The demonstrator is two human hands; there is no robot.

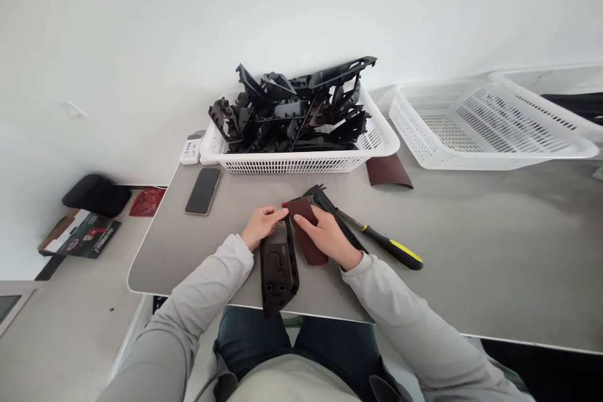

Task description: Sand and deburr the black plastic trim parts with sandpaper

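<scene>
My left hand (262, 225) is closed on the upper end of a dark plastic trim panel (277, 267), whose lower end reaches over the table's front edge. In my right hand (330, 237) is a folded strip of reddish-brown sandpaper (313, 251), its top end close to my left fingertips and the panel's upper edge. A small red spot shows by my left fingertips; I cannot make out what it is. Partly hidden behind my right hand lies a black caliper-like tool (354, 237). Beside it rests a screwdriver (396, 250) with a black and yellow handle.
At the back stands a white basket (292, 163) heaped with black plastic parts (282, 110). A sandpaper sheet (389, 171) lies near its right corner. Further right are more white baskets (471, 125). A phone (202, 191) and a small white device (191, 149) lie at left.
</scene>
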